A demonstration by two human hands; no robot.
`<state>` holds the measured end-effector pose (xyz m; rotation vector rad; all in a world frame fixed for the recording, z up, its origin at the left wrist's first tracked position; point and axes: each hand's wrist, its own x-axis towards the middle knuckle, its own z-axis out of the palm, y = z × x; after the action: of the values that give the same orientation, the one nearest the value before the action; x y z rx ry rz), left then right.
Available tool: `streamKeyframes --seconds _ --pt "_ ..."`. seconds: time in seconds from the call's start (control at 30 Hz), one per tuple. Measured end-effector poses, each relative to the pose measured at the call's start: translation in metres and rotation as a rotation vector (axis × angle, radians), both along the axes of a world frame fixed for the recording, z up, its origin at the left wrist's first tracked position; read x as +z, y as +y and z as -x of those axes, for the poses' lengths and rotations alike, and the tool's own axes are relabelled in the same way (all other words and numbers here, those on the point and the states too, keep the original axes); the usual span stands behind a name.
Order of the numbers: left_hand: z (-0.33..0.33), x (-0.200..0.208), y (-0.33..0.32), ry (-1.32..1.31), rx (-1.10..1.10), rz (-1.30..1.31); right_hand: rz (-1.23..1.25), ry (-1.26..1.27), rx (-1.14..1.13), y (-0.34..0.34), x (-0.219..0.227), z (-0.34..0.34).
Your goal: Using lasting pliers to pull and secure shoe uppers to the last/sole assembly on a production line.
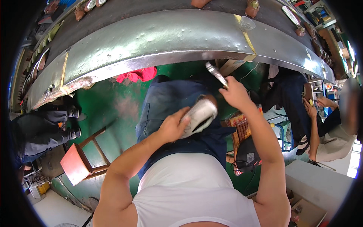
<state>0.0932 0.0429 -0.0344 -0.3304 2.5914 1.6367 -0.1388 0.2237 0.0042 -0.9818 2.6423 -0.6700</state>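
Note:
Above my lap, my left hand [174, 125] is closed around the side of a shoe [200, 117]. The shoe's pale underside faces up and a brown patch shows at its far end; it is slightly blurred. My right hand [236, 92], raised to the right of the shoe and apart from it, grips a silvery metal hand tool [216, 72]. The tool slants up to the left toward the bench edge. Its exact kind is hard to make out, since my fingers cover the near end.
A metal-edged bench [159, 36] curves across in front, with a clear plastic cup [247, 24] and brown shoes [252, 8] beyond. Red cloth [137, 74] lies under it. A red-seated stool [77, 163] stands left. At right a co-worker's hands [311, 108] handle a shoe.

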Motion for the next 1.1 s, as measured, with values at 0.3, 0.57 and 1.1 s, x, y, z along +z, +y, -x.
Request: streamKeyframes --seconds 0.3,0.57,1.1 --pt "-0.004 -0.042 0.014 -0.18 0.285 -0.812 -0.301 -0.477 0.276 0.041 0.029 -0.076" --pt "-0.012 -0.049 0.012 -0.191 0.216 -0.794 -0.273 0.082 0.618 0.015 0.014 -0.095" --pt "-0.016 -0.051 0.014 -0.179 0.095 -0.433 -0.514 -0.379 0.592 -0.007 0.026 -0.087"
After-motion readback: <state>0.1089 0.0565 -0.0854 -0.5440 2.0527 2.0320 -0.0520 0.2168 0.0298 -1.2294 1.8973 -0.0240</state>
